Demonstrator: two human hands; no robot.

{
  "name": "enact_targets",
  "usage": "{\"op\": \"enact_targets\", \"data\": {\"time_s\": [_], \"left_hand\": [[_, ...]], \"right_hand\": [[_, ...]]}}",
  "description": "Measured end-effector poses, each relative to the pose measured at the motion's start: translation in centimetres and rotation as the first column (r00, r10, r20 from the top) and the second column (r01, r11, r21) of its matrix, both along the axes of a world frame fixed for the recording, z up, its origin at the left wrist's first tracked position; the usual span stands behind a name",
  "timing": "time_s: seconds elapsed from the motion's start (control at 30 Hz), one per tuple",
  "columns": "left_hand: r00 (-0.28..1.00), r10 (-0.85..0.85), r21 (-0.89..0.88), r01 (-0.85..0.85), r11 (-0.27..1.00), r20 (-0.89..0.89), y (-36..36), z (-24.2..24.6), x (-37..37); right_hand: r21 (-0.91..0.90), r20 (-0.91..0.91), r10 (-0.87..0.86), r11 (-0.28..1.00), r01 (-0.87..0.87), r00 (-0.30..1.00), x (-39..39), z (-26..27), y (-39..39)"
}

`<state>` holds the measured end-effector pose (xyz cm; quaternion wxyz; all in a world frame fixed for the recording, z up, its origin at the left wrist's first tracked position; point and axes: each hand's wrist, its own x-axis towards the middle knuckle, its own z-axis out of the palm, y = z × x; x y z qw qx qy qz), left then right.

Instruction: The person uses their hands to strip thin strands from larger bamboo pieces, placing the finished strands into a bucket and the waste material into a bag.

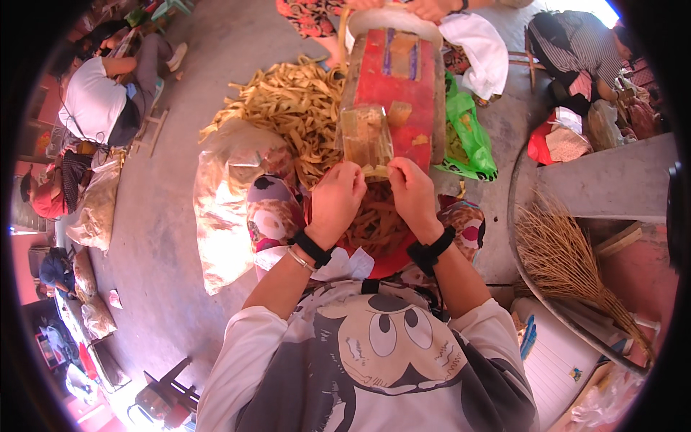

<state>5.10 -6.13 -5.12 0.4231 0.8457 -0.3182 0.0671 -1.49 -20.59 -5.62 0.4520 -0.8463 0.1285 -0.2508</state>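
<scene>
A short, flat, pale yellow strip (375,171) is stretched between my two hands. My left hand (340,197) pinches its left end, and my right hand (413,191) pinches the other. Just beyond the fingers, a block wrapped in clear plastic (367,132) sits on the near end of a red-topped wooden bench (413,97). Below my hands, between my knees, a red container (391,265) holds many curled brownish strips (375,221). Part of that container is hidden by my wrists.
A large heap of tan strips (286,97) lies left of the bench, behind a filled clear plastic bag (227,205). To the right are a green plastic bag (467,129) and a twig broom (567,254). Another person's hands (437,8) are at the bench's far end.
</scene>
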Motion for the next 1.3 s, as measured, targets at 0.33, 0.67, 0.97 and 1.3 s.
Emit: {"op": "enact_targets", "data": {"time_s": [0.33, 0.67, 0.97, 1.3], "left_hand": [[0.95, 0.119, 0.079, -0.1, 0.992, -0.289, 0.8, -0.1, 2.1], [-0.022, -0.631, -0.562, -0.432, 0.705, -0.776, 5.8, 4.1, -0.3], [0.429, -0.25, -0.121, 0.306, 0.944, -0.868, 6.1, 0.3, -2.4], [0.859, -0.332, 0.536, 0.504, 0.677, -0.388, -0.5, -10.3, -0.8]], "right_hand": [[0.18, -0.136, -0.105, 0.975, 0.129, 0.985, 1.5, -0.6, -2.4], [0.895, -0.027, -0.298, 0.418, 0.156, 0.954, -4.5, 1.3, -12.8], [0.884, 0.059, -0.285, 0.459, 0.082, 0.957, -8.8, -2.4, -14.2], [0.885, 0.001, -0.247, 0.451, 0.114, 0.969, -10.2, -3.1, -12.2]]}}
